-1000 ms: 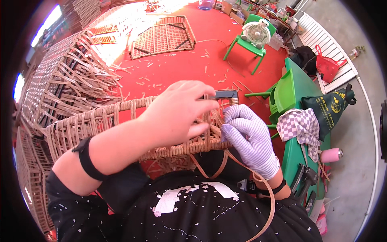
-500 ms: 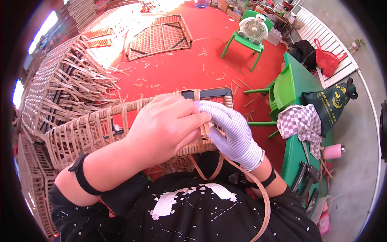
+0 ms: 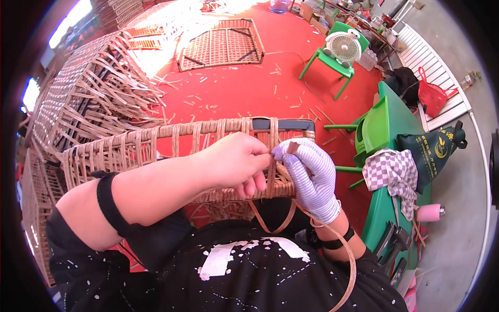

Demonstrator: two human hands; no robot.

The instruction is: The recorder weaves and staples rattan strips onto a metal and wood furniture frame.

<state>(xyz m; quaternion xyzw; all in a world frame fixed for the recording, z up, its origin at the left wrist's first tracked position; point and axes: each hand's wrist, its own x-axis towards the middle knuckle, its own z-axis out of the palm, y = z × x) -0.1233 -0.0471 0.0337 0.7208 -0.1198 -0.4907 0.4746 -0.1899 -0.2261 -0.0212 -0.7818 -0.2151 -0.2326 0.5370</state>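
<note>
A brown wicker frame (image 3: 156, 138) lies across in front of me, woven from flat rattan-like strips with a dark bar (image 3: 291, 125) at its right end. Over that end, my bare left hand (image 3: 236, 161) has thumb and forefinger pinched together; what lies between the tips is hidden. My right hand (image 3: 312, 177), in a pale striped knit glove, is closed beside it, fingertips almost meeting the left ones. A short brown end of a weaving strip (image 3: 293, 148) shows at the gloved fingers. A long loose strip (image 3: 352, 270) loops below my right wrist and over my lap.
A half-woven wicker piece (image 3: 99, 88) with many loose ends stands left. Another wicker panel (image 3: 221, 47) lies on the red floor (image 3: 218, 99) among scraps. To the right are a green chair (image 3: 373, 125), a green table (image 3: 374, 213), a checked cloth (image 3: 392, 169) and a pink bottle (image 3: 429, 212).
My left hand has shifted lower and to the right, its other fingers now curled below the pinch. The right hand has turned, its fingers more bent. The view has shifted slightly.
</note>
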